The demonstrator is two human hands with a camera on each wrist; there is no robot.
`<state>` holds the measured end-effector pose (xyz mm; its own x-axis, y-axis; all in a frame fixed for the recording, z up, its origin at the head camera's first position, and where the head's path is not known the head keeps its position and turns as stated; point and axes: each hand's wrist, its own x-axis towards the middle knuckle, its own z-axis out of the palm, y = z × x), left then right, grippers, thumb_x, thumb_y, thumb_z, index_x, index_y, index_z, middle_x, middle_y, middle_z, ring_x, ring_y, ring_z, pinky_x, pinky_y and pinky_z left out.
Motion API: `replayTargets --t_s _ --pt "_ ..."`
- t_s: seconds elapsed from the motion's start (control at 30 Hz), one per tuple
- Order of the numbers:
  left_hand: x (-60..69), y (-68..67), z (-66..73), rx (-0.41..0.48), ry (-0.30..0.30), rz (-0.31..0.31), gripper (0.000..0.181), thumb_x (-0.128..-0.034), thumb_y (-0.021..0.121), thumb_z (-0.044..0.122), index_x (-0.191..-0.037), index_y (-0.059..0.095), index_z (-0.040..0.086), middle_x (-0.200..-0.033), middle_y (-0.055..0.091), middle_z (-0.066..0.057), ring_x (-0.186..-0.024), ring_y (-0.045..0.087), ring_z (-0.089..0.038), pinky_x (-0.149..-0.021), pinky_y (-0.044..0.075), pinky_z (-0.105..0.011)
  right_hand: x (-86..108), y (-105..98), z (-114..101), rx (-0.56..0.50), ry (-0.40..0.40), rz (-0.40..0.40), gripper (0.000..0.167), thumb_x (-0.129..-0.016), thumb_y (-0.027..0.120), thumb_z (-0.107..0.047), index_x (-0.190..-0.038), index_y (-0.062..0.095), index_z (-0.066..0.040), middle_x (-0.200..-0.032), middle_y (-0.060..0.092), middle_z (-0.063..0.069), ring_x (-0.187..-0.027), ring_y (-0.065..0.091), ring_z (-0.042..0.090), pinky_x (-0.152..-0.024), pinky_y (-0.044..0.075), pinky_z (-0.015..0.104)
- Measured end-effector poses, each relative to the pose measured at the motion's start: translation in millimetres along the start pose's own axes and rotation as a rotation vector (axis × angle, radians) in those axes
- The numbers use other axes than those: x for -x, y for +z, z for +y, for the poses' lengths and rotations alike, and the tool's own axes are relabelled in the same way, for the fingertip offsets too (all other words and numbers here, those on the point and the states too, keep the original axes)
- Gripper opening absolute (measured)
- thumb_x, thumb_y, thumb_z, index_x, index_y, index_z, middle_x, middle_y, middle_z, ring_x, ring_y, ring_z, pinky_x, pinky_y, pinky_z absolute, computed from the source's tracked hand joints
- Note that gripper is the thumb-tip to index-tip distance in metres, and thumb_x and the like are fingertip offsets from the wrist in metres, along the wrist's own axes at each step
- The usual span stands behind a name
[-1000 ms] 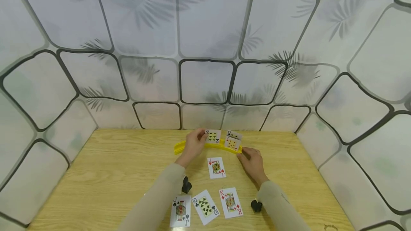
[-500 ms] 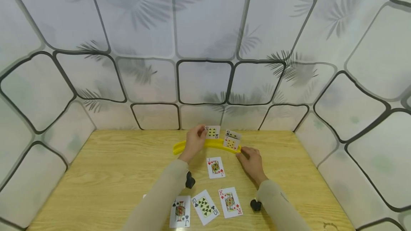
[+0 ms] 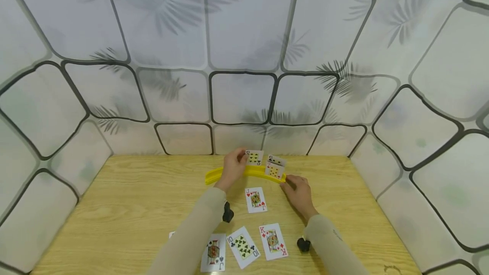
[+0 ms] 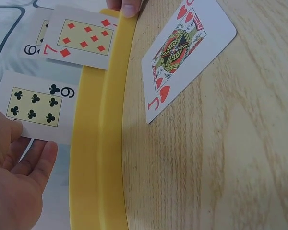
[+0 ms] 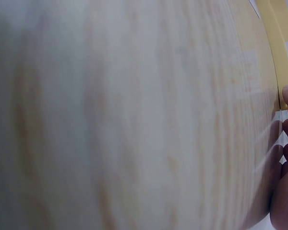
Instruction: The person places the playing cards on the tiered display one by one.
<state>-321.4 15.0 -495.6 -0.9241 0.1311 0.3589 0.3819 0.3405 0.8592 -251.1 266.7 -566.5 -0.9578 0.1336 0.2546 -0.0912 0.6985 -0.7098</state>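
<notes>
Between thumb and fingers, my left hand pinches a six of clubs by its left side. The card is upright at the back edge of a curved yellow rack; whether its lower edge touches the rack I cannot tell. A seven of diamonds stands in the rack toward the right end, a black-suited card partly hidden behind it. My right hand grips the rack's right end with thumb and fingers.
A jack of hearts lies in front of the rack. Nearer lie a king of diamonds, a ten of clubs and a jack of spades, partly behind my left sleeve. A patterned wall rises behind the table.
The six of clubs has risen from the rack in my left hand and shifted slightly right. My right hand has stayed at the rack's end.
</notes>
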Motion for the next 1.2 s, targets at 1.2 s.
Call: replayTargets --t_s 1.2 --pt "2.7 0.4 -4.3 -0.018 -0.062 -0.061 0.027 -0.1055 0.061 0.004 -0.131 0.068 -0.003 -0.114 0.072 -0.020 -0.100 0.065 -0.029 -0.090 0.059 -0.043 2.5 -0.2 0.3 0.003 -0.051 0.032 0.039 -0.097 0.076 -0.018 -0.128 0.071 0.005 -0.135 0.068 0.026 -0.132 0.054 0.046 -0.114 0.042 0.065"
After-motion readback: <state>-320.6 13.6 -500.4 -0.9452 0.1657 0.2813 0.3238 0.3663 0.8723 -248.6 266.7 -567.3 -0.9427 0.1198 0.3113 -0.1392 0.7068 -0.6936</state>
